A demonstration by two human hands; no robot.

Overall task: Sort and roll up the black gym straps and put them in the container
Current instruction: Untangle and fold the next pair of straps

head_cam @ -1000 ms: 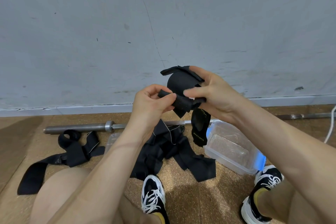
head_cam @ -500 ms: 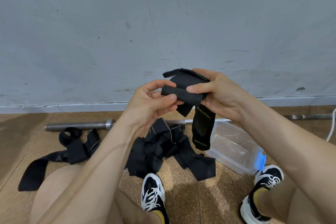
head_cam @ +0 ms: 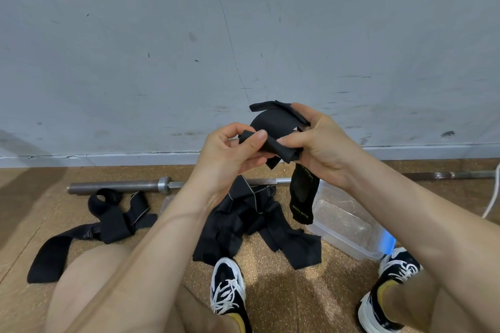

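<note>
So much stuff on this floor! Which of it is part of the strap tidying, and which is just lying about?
Part of the job:
strap in hand, pinched by the left hand and gripped by the right hand
pile of straps on the floor
loose strap off to the left
clear container

Just lying about:
barbell by the wall
white cord at the right edge

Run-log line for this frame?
phase: rolling | left hand: grips strap | right hand: grips strap | container: on floor | pile: on floor
</note>
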